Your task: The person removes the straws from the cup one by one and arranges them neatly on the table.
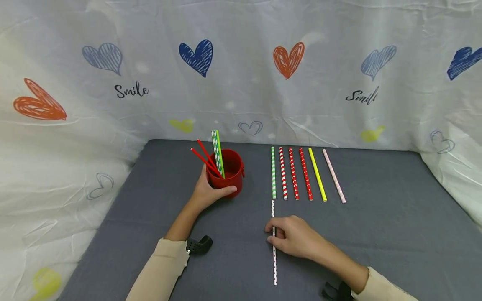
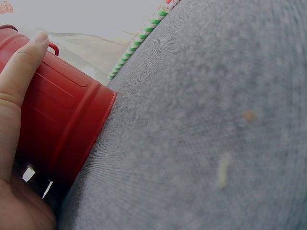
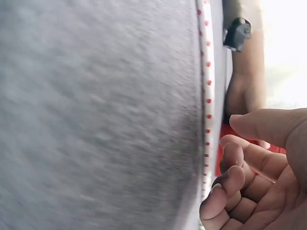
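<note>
My left hand [image 1: 206, 192] grips the side of a small red bucket [image 1: 238, 179] standing on the table. Two red straws [image 1: 205, 158], a green-and-white striped straw [image 1: 216, 146] and a plain green straw [image 1: 220, 152] lean inside it. In the left wrist view the thumb lies along the bucket wall [image 2: 62, 105]. My right hand [image 1: 295, 236] hovers at a white straw with red dots [image 1: 274, 267], which lies lengthwise on the cloth. The right wrist view shows a gap between thumb and forefinger, with the dotted straw [image 3: 208, 81] beyond the fingers.
Beyond the dotted straw lies a row: green-striped straw [image 1: 273, 173], red-striped straw [image 1: 283, 173], two red dotted straws [image 1: 293, 173], yellow straw [image 1: 317, 173] and pink straw [image 1: 334, 175]. A grey cloth [image 1: 384, 209] covers the table. Behind it hangs a white curtain [image 1: 241, 96] printed with hearts.
</note>
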A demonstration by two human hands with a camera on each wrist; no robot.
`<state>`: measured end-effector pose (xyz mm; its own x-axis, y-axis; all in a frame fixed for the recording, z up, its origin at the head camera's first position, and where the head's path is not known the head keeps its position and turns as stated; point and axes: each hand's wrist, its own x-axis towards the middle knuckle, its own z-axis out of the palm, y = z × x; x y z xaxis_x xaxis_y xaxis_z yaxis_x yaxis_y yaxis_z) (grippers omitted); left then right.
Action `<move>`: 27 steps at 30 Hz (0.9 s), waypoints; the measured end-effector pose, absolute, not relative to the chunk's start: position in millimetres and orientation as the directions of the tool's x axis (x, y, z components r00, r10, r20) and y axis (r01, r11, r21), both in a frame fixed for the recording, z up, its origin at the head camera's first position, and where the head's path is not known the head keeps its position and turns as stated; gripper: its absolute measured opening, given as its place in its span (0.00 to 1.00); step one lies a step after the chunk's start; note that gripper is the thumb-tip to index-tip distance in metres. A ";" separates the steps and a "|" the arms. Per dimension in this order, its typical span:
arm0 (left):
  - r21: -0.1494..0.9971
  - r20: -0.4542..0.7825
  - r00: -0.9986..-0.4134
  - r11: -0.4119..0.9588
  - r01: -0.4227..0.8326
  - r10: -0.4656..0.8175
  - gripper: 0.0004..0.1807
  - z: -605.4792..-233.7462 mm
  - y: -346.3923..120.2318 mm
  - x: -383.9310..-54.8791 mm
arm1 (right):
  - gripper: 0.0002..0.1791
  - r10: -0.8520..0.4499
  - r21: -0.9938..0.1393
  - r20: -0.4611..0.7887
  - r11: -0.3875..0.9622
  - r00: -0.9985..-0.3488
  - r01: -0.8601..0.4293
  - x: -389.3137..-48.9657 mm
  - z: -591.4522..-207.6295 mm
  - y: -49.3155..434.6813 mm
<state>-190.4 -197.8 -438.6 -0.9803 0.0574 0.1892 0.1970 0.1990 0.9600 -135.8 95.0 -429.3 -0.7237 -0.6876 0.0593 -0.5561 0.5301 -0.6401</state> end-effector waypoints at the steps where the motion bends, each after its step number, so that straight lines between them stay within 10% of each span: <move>1: 0.960 0.187 -0.981 0.203 0.195 0.056 0.51 -438.5 -197.9 -189.7 | 0.06 -0.690 -0.638 0.054 0.532 -0.722 -0.556 -137.2 -426.9 93.5; 27: 0.956 0.236 -0.968 0.159 0.247 0.087 0.52 -442.1 -197.7 -193.9 | 0.03 -0.713 -0.522 0.323 0.414 -0.623 -0.745 -218.3 -357.3 18.8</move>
<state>-193.9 -197.7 -442.1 -0.9679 0.0871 0.2358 0.2472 0.1592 0.9558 -218.3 18.8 -357.3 -0.6225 -0.7128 0.3230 -0.7454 0.4143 -0.5223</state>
